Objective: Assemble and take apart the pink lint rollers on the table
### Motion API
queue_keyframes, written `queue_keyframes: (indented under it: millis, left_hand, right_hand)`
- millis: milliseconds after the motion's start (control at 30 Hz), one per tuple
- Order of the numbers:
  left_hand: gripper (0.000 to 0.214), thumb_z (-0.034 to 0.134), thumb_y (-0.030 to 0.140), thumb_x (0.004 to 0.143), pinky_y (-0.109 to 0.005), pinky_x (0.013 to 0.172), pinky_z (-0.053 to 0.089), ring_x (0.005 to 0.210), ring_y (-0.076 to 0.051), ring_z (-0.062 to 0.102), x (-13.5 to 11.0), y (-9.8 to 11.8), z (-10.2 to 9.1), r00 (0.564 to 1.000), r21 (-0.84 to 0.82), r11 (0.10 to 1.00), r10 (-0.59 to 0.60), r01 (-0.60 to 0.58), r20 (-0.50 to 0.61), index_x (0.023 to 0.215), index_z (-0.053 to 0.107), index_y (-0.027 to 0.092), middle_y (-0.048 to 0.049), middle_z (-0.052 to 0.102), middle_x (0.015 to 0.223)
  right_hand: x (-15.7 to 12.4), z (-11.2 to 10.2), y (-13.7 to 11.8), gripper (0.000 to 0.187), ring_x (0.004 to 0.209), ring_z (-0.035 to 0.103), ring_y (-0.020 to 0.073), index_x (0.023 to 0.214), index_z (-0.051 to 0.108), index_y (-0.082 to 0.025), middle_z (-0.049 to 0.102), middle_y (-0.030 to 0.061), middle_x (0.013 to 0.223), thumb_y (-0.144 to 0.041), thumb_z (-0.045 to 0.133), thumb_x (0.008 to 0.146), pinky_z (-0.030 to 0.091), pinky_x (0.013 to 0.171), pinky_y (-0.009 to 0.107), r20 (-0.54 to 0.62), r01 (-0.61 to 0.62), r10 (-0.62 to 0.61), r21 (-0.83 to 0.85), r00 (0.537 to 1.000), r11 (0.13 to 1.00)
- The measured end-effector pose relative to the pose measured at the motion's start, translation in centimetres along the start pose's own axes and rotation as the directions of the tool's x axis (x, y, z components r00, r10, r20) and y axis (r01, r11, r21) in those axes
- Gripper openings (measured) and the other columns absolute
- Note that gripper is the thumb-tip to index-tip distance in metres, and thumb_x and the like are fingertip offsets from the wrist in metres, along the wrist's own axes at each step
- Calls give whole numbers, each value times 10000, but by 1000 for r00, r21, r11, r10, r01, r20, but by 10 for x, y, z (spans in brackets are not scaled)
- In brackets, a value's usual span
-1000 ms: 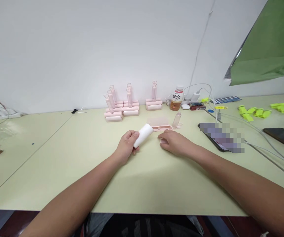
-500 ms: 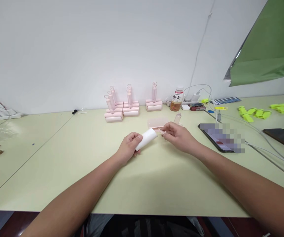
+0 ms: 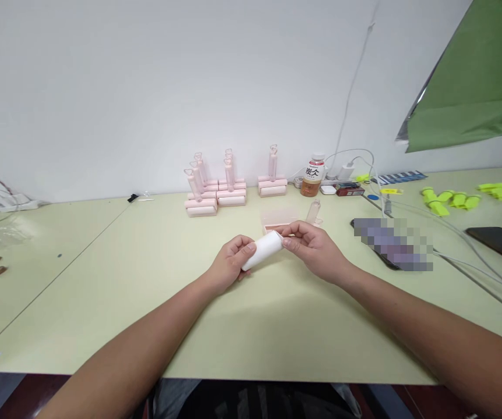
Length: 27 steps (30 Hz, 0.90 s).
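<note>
A white lint-roller roll is gripped at its lower left end by my left hand, thumb on top. My right hand is closed at the roll's upper right end, its fingertips pinching a small pink part against that end. My fingers mostly hide this part. Just behind my right hand lies an open pink case, partly covered by the fingers. A clear pink handle stands beside it, its foot hidden behind the hand.
Several pink lint-roller sets with upright handles line the wall, with another to their right. A drink bottle stands behind my hands. On the right are a phone, cables, a dark phone and yellow-green pieces.
My right hand has brought the small pink part against the roll's right end. The roll has shifted slightly right and down in my left hand.
</note>
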<state>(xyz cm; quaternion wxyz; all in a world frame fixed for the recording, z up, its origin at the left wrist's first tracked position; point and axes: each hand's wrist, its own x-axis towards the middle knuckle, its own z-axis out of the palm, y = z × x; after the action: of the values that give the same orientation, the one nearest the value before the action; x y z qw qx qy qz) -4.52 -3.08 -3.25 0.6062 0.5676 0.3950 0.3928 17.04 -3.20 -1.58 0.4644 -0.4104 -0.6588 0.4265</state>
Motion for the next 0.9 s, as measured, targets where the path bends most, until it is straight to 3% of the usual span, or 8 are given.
queue_keyframes:
  millis: [333, 467, 700, 900]
  left_hand:
    - [395, 586, 586, 841, -188, 371, 306, 362, -86, 431, -1, 1, 0, 999, -128, 991, -21, 26, 44, 890, 487, 207, 51, 535, 490]
    - [389, 580, 585, 848, -190, 368, 306, 367, -88, 441, 0, 0, -2, 999, -142, 990, 0, 4, 33, 889, 490, 208, 39, 558, 513]
    - [428, 610, 610, 810, -192, 384, 306, 357, -85, 435, -2, 2, 1, 998, -125, 991, -34, 41, 58, 886, 489, 207, 52, 534, 488]
    - [398, 585, 589, 841, -194, 385, 299, 358, -88, 431, -3, 1, 1, 998, -126, 992, -9, 17, 65, 890, 487, 207, 48, 538, 484]
  right_hand:
    - [-2, 3, 4, 386, 1174, 614, 265, 1000, 560, -224, 612, 126, 1326, -485, 744, 782, 503, 976, 466, 7, 53, -54, 130, 999, 990]
    - [-3, 4, 3, 384, 1200, 585, 261, 1099, 599, -229, 634, 108, 1262, -500, 682, 839, 490, 1014, 493, -25, 93, -90, 128, 996, 987]
    - [-3, 9, 4, 380, 1100, 631, 251, 1111, 620, -237, 686, 80, 1165, -509, 661, 849, 532, 965, 498, -15, 54, -53, 140, 999, 989]
    - [-5, 7, 2, 393, 1141, 620, 263, 1162, 602, -229, 659, 102, 1212, -482, 652, 865, 499, 1004, 496, -7, 57, -56, 116, 998, 992]
